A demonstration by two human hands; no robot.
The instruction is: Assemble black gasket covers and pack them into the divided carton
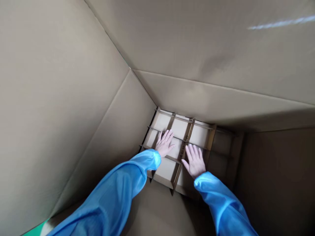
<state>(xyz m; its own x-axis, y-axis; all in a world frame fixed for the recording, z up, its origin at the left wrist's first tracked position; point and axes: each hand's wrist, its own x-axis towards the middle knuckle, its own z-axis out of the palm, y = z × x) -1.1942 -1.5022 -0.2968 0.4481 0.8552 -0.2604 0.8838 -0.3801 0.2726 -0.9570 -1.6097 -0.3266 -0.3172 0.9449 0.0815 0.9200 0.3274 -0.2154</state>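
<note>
Deep inside a large cardboard box point(169, 209) sits a cardboard divider grid point(190, 126) with slotted strips crossing one another. White material point(180, 128) shows at the bottom of several compartments. My left hand point(164, 144) lies over the left-middle part of the grid, fingers spread, palm down. To its right my right hand point(195, 161) is also palm down with fingers apart, over the middle of the grid. Neither hand holds anything. Whether the palms press on the strips, I cannot tell. Dark printed characters show on one strip between the hands.
Tall cardboard walls rise around the grid: a left wall point(61, 82) and a far wall point(197, 42), both with fold creases, meeting in a corner. The right wall point(278, 170) lies in shadow. A bit of green floor point(36, 230) shows at lower left.
</note>
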